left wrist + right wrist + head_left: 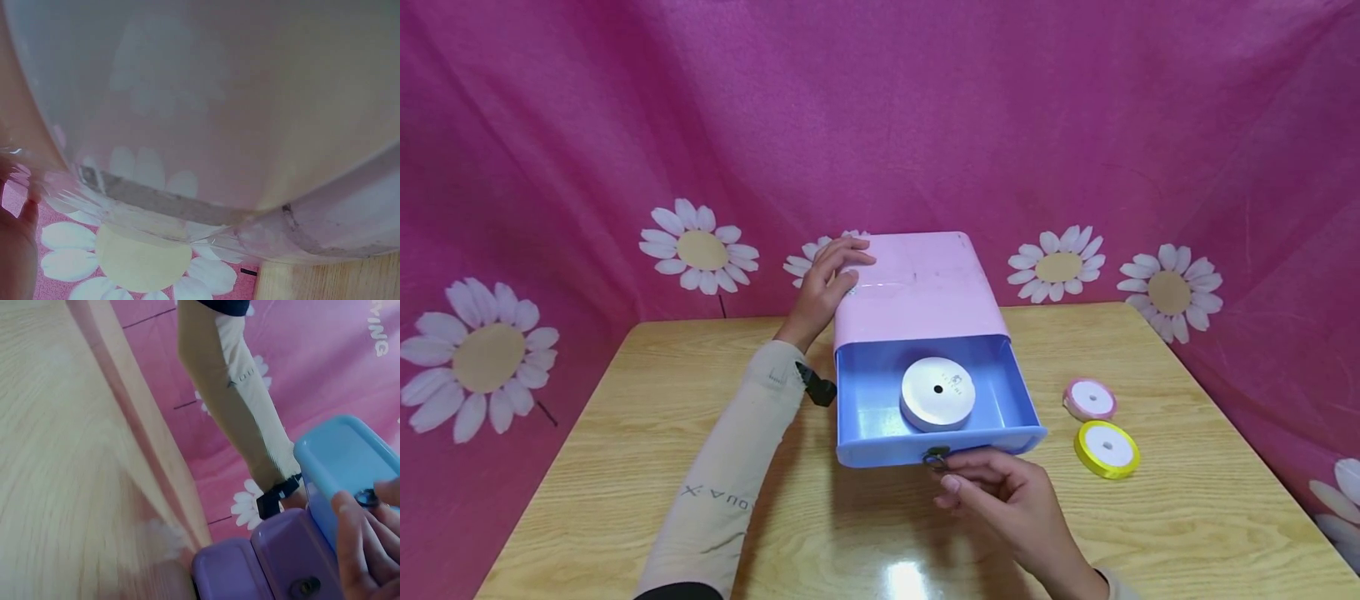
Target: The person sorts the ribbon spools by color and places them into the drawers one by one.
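Note:
A small pink drawer cabinet (917, 292) stands on the table with its blue top drawer (880, 454) pulled out. Inside the drawer lies a white ribbon spool (937, 392). My left hand (827, 287) rests on the cabinet's upper left edge, fingers laid over the top. At the drawer front, my right hand (1000, 500) has its fingertips at the dark ring pull (936, 457). The right wrist view shows thumb and fingers about that ring (367, 497). The left wrist view is mostly filled by the cabinet's shiny side (187, 112).
Right of the cabinet, a pink ribbon spool (1090, 399) and a yellow ribbon spool (1107, 450) lie on the wooden table (1195, 500). Purple drawers (294, 553) sit shut beneath the blue one. A pink flowered cloth (880, 125) hangs behind.

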Motion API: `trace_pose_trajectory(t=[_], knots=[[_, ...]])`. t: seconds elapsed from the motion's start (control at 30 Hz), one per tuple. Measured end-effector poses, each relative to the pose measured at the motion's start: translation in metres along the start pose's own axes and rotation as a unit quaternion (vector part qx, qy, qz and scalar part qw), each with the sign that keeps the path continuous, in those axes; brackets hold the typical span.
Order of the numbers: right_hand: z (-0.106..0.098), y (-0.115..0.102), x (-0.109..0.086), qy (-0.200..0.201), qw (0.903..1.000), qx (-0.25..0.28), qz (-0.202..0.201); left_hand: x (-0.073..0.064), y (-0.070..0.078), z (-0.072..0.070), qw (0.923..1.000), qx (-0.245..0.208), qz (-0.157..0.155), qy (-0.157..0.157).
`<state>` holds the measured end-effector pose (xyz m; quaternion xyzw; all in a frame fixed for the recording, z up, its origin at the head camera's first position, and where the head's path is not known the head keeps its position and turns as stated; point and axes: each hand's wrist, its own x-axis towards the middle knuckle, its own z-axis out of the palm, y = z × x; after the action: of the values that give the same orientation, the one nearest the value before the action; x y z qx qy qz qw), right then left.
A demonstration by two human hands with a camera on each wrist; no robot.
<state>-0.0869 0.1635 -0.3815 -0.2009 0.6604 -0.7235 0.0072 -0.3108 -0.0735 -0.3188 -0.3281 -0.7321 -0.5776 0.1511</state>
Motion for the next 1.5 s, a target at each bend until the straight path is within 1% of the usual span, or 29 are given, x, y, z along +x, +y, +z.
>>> trace_pose_trajectory(t=[0.1, 0.17, 0.33, 0.57, 0.77, 1.0, 1.13, 1.27, 1.5], knots=[[0.005, 0.001, 0.001, 0.034, 0.9994, -0.011, -0.002, 0.0, 0.0, 0.0, 1.0, -0.001, -0.003, 0.001], [0.007, 0.002, 0.001, 0.049, 0.9986, -0.019, -0.006, 0.0, 0.0, 0.0, 1.0, -0.003, -0.004, 0.002], [0.01, 0.004, 0.001, 0.072, 0.997, -0.029, -0.003, 0.0, 0.001, -0.001, 1.0, -0.002, 0.0, 0.0], [0.011, 0.003, 0.002, 0.072, 0.9969, -0.028, -0.015, 0.0, 0.0, -0.001, 1.0, -0.005, 0.005, 0.0], [0.011, 0.002, 0.004, 0.074, 0.9958, -0.043, -0.032, 0.0, -0.001, -0.001, 0.9999, -0.012, 0.005, -0.002], [0.012, -0.001, 0.008, 0.08, 0.9954, -0.04, -0.035, 0.0, -0.003, -0.002, 0.9999, -0.014, 0.005, -0.002], [0.011, -0.001, 0.012, 0.083, 0.9943, -0.054, -0.041, 0.0, -0.002, -0.002, 0.9999, -0.012, 0.003, -0.002], [0.011, -0.001, 0.016, 0.088, 0.9933, -0.065, -0.036, 0.0, -0.002, -0.002, 0.9999, -0.01, 0.003, -0.004], [0.007, -0.001, 0.022, 0.095, 0.9932, -0.063, -0.021, 0.001, -0.002, -0.002, 0.9999, -0.01, 0.009, -0.002]])
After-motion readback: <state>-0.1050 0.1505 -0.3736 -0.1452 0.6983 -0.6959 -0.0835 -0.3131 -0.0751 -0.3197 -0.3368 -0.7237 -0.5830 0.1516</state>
